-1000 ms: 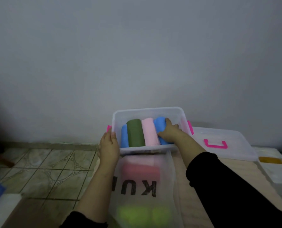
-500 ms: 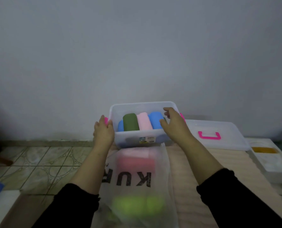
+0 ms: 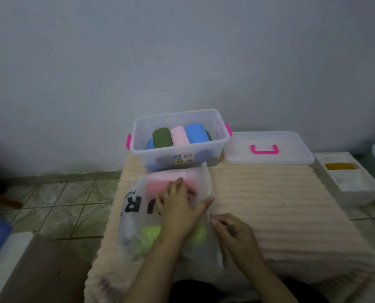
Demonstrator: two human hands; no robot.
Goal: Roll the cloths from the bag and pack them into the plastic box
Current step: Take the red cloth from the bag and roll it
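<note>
Both your hands have left the plastic box (image 3: 180,147) since the earlier frames and come back to the bag (image 3: 138,217); the box now stands free at the far left corner of the mat (image 3: 269,204).

Mat: cream, ribbed, laid on the tiled floor and carrying all task items.

Lid (image 3: 268,148): off, lying flat just beside the box on its right, pink handle up, at the far edge of the mat.

Box: open, upright. Rolled cloths are packed side by side in it: a green roll (image 3: 162,137), a pink roll (image 3: 179,135), a blue roll (image 3: 195,134), with further blue and green partly hidden at either end. Room appears to remain on the right side.

Bag: translucent, lying along the left edge of the mat, its far end touching the box. A pink cloth (image 3: 160,182) and a lime-green cloth (image 3: 151,231) show through it, unrolled as far as I can judge.

Your left hand (image 3: 179,206) lies spread on the bag, fingers straight, pressing over the pink cloth. Your right hand (image 3: 234,234) pinches the bag's plastic at its right edge.

Assessment: task roughly past halfway; at least two cloths are left to extract, roll and pack.
</note>
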